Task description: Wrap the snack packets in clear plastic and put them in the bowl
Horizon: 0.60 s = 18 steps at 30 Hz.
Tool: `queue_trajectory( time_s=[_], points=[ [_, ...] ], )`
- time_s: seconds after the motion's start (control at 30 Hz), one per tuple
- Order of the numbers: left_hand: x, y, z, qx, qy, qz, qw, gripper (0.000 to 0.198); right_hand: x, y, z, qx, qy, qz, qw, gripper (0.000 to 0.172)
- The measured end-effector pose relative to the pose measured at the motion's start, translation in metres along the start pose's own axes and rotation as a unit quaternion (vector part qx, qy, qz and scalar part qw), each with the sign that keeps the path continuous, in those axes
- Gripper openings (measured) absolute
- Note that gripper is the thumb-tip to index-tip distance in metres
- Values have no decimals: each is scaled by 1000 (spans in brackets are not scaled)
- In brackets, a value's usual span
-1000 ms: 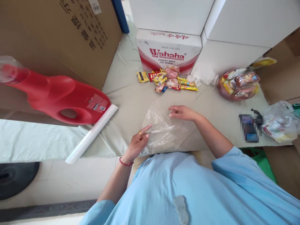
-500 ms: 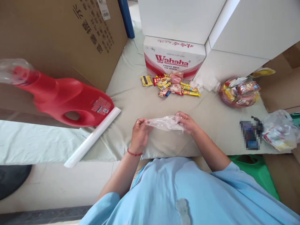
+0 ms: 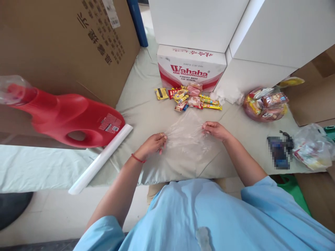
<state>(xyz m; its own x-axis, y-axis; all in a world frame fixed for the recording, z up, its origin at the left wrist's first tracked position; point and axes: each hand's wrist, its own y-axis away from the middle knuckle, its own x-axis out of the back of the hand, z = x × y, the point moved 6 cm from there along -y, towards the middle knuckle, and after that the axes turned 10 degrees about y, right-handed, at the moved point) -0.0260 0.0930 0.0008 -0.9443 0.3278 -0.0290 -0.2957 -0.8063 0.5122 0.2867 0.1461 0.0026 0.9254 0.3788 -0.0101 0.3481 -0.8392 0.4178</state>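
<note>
A clear plastic bag (image 3: 187, 139) is stretched between my two hands, low over the cloth-covered table. My left hand (image 3: 155, 142) pinches its left side, and a red cord circles that wrist. On the opposite side my right hand (image 3: 214, 129) grips the bag between thumb and fingers. Beyond the bag lies a pile of small wrapped snacks (image 3: 194, 101) in yellow, red and pink packets. One yellow packet (image 3: 161, 93) lies at the pile's left end.
Behind the snacks stands a Wahaba-style printed water carton (image 3: 192, 69). At left are a red jug (image 3: 78, 115) and a white roll (image 3: 102, 158) overhanging the table edge. At right are a filled snack bowl (image 3: 265, 104), a pixelated dark object (image 3: 279, 153) and a plastic bag with contents (image 3: 311, 148).
My hands have moved apart, the left one further left. The bag, bunched into a narrow strip before, is now spread wide between them. The view has shifted slightly.
</note>
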Motion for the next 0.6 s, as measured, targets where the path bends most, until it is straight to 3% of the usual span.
queue_trajectory(
  time_s=[0.07,0.17,0.27,0.33,0.37,0.4,0.47,0.53,0.6],
  points=[
    [11,-2,5,16,25,19,999,28,6,-7,1,-49,23,0,999,36],
    [39,-1,12,-8,66,210,975,26,8,-16,4,-80,39,67,994,30],
    [41,21,21,-95,12,410,907,29,1,-18,12,-71,33,165,983,24],
    [16,45,36,-212,-97,496,836,26,-6,-16,21,-62,38,211,975,25],
    [-5,53,43,-275,-145,493,813,20,-9,-15,25,-54,46,229,971,25],
    [-28,56,49,-328,-177,451,811,15,-12,-13,29,-43,55,245,967,26],
    [-70,46,55,-373,-215,334,839,20,-15,-8,33,-19,74,283,956,27],
    [-86,23,52,-311,-188,307,879,28,-16,-3,37,-7,85,308,948,27],
    [-90,-8,42,-205,-116,281,930,39,-15,3,38,1,101,322,941,26]
  ],
)
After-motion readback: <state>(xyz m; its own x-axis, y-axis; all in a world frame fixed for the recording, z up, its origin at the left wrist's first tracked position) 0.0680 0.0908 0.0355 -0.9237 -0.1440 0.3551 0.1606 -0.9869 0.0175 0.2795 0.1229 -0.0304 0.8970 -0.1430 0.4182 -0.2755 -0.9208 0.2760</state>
